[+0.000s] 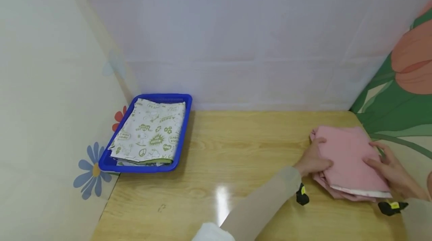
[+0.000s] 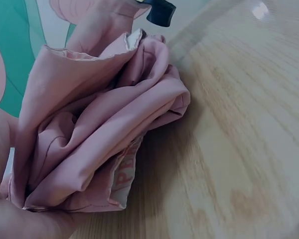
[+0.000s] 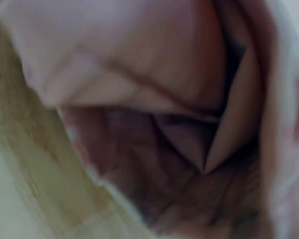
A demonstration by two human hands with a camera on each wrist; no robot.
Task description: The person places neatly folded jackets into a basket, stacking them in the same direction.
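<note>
A folded pink cloth (image 1: 351,158) lies at the right side of the table, several layers thick, with a pale strip along its near edge. My left hand (image 1: 314,158) grips its left side, thumb on top and the other fingers around the edge. On the opposite side my right hand (image 1: 393,167) holds the cloth, its thumb over the top layer. In the left wrist view the pink fabric (image 2: 104,134) shows loose inner folds and a printed white edge. Blurred pink layers (image 3: 139,59) fill most of the right wrist view.
A blue plastic basket (image 1: 180,151) stands at the table's left, holding folded white cloth (image 1: 152,128) with green print. The wooden table (image 1: 236,151) meets a pale wall covering (image 1: 236,45) behind. Flower-printed sheets (image 1: 415,113) hang at the sides.
</note>
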